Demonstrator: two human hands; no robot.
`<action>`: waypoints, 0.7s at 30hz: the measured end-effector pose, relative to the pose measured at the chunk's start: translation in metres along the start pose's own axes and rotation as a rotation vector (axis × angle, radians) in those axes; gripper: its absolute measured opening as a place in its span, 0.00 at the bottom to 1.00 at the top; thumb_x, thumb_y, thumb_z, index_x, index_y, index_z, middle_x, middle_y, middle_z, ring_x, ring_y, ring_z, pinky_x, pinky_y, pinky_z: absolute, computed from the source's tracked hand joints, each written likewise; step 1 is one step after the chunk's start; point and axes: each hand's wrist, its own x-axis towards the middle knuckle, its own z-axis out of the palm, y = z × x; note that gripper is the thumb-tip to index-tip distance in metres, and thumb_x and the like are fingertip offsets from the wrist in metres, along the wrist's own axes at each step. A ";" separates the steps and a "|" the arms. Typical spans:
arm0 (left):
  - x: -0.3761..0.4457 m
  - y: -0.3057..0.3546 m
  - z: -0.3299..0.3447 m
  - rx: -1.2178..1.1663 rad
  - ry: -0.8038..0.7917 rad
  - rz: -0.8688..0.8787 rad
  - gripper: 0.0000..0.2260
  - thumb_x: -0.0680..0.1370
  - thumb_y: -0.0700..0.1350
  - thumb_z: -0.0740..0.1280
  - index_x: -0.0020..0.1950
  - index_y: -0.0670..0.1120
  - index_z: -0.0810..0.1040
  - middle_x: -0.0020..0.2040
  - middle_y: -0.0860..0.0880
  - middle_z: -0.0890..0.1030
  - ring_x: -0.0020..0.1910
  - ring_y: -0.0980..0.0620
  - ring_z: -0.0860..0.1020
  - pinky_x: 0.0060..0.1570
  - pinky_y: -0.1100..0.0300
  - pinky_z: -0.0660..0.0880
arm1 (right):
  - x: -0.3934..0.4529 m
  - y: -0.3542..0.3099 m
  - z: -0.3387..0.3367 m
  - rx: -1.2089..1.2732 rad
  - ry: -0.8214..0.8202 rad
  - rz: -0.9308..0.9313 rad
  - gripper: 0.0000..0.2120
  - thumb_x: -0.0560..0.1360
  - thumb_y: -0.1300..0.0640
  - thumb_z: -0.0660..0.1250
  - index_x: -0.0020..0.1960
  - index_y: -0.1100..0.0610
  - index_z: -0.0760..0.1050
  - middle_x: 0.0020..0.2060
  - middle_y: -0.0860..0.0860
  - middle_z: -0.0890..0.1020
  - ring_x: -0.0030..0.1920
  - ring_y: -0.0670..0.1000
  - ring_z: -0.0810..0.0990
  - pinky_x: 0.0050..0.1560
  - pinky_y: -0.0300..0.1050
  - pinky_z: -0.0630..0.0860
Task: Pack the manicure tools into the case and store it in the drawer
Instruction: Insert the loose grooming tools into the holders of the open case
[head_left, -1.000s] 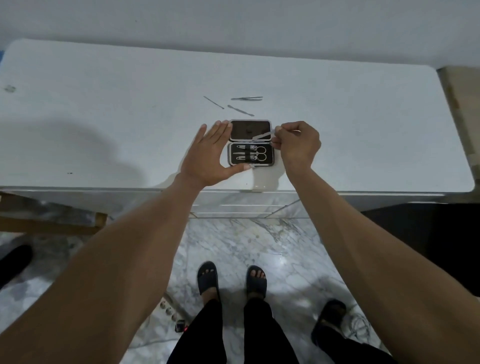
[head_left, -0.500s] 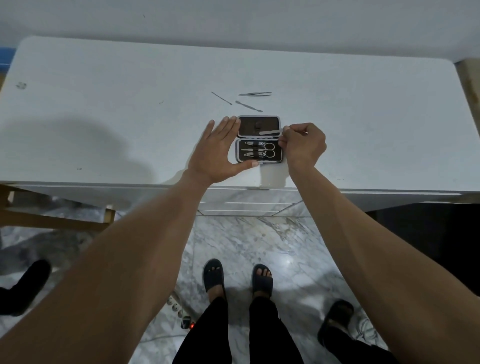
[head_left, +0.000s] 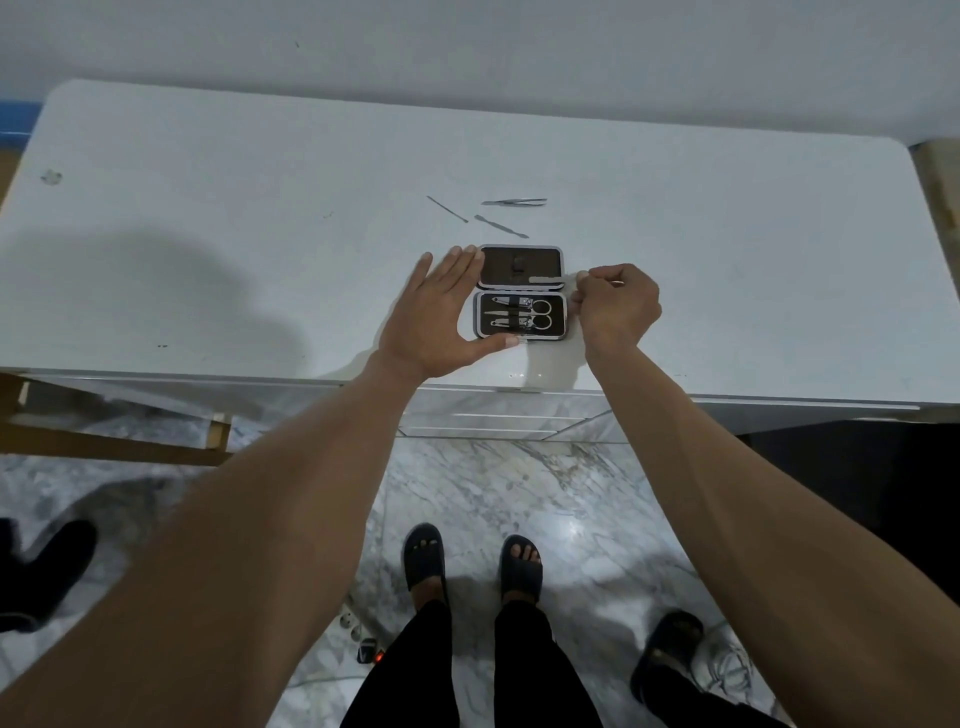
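A small black manicure case (head_left: 521, 266) lies open near the front edge of the white table (head_left: 260, 234). Its near half holds clippers and scissors (head_left: 540, 315) under a strap. My left hand (head_left: 441, 317) lies flat against the case's left side, thumb along its front edge. My right hand (head_left: 615, 306) is pinched at the case's right side on a nail file (head_left: 545, 280), which lies along the lid's lower edge. Beyond the case lie a thin pick (head_left: 447, 209), tweezers (head_left: 514, 201) and a cuticle pusher (head_left: 501, 226).
White drawer fronts (head_left: 498, 418) sit below the table edge in front of me. A wooden frame (head_left: 104, 441) stands under the table at left. On the marble floor are my sandalled feet, a power strip (head_left: 363, 642) and other dark shoes.
The nail file in my right hand has gone from tilted across the lid to flat along the lid's lower edge. My left hand has stayed against the case.
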 end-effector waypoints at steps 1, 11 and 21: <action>0.000 0.000 0.000 -0.002 0.002 0.001 0.52 0.73 0.79 0.56 0.84 0.43 0.55 0.84 0.47 0.58 0.84 0.52 0.53 0.83 0.47 0.47 | 0.000 0.000 0.000 -0.001 0.002 -0.003 0.09 0.66 0.60 0.73 0.31 0.50 0.76 0.32 0.51 0.84 0.36 0.55 0.85 0.44 0.53 0.84; 0.000 0.001 0.000 0.006 0.005 0.007 0.52 0.73 0.79 0.56 0.84 0.42 0.56 0.84 0.46 0.58 0.84 0.50 0.54 0.83 0.46 0.47 | -0.007 -0.005 0.004 -0.074 -0.046 -0.063 0.06 0.68 0.61 0.72 0.35 0.51 0.79 0.32 0.48 0.83 0.37 0.52 0.85 0.43 0.46 0.83; 0.000 0.000 0.002 0.004 0.018 0.011 0.52 0.73 0.78 0.57 0.84 0.42 0.56 0.84 0.46 0.59 0.84 0.50 0.55 0.83 0.46 0.48 | -0.006 -0.006 0.008 -0.183 -0.140 -0.158 0.01 0.70 0.58 0.75 0.41 0.53 0.85 0.36 0.49 0.86 0.40 0.49 0.85 0.48 0.44 0.81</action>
